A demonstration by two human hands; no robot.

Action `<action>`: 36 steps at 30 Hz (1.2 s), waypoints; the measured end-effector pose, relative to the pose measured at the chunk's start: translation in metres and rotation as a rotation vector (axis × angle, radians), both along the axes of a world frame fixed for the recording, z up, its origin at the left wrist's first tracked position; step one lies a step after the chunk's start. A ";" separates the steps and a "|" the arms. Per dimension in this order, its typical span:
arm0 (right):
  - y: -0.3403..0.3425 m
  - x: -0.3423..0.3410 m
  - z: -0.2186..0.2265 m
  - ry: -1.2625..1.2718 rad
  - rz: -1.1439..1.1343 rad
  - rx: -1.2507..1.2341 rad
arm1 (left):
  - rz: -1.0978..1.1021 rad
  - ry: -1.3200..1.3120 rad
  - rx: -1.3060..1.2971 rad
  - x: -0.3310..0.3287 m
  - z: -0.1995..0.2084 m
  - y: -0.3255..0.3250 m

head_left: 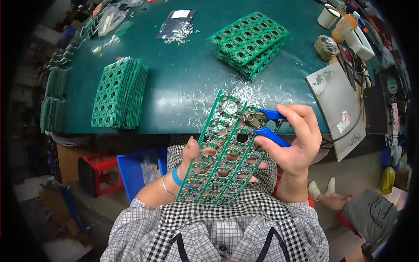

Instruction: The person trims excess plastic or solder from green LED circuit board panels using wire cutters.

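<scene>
My left hand [190,153] grips a green circuit board panel [223,150] from below, its thumb on the left edge and fingertips showing past the right edge. The panel has rows of round holes and leans up against the near edge of the table. In my right hand [297,139] is a pair of blue-handled flush cutters [273,137]. The handles are spread, and the metal jaws rest at the panel's upper part, beside a round hole. Whether the jaws touch a lead is too small to tell. Snipped white bits [244,91] lie scattered just beyond the panel.
Panels stand upright in a stack [118,94] at left; another stack [251,41] lies flat at back right. A dark bag [176,22] with small white parts is at the back. A grey metal plate [338,109], tape roll [326,47] and cup [328,16] sit at right. A blue bin [131,170] stands below.
</scene>
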State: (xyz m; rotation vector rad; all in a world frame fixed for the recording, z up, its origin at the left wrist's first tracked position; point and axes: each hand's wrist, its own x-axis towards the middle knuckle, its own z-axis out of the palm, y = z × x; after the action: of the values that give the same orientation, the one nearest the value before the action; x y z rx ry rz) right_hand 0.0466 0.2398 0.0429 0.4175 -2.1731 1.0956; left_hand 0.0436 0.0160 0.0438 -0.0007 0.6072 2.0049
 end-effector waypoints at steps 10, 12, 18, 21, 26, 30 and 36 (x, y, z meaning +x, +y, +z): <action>0.002 -0.004 -0.004 -0.031 -0.018 0.025 | 0.023 -0.019 -0.069 -0.002 0.001 0.001; 0.002 -0.005 -0.005 -0.033 -0.025 0.039 | 0.063 -0.044 -0.053 0.000 -0.002 0.002; 0.001 -0.006 -0.011 -0.071 -0.044 0.046 | 0.067 -0.033 -0.103 0.001 -0.004 0.002; 0.001 -0.007 -0.015 -0.094 -0.035 0.050 | 0.056 -0.044 -0.114 0.001 -0.002 0.002; -0.002 -0.009 -0.017 -0.088 -0.034 0.039 | 0.075 -0.054 -0.123 0.001 -0.002 0.001; -0.001 -0.009 -0.019 -0.108 -0.029 0.027 | 0.087 -0.064 -0.131 0.000 -0.005 0.003; -0.002 -0.009 -0.019 -0.130 -0.032 0.024 | 0.102 -0.075 -0.143 0.000 -0.006 0.003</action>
State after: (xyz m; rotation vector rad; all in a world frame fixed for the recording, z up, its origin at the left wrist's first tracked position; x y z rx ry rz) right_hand 0.0376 0.2375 0.0242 0.3286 -2.3005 1.1070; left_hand 0.0440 0.0188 0.0376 -0.1957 0.7137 2.0451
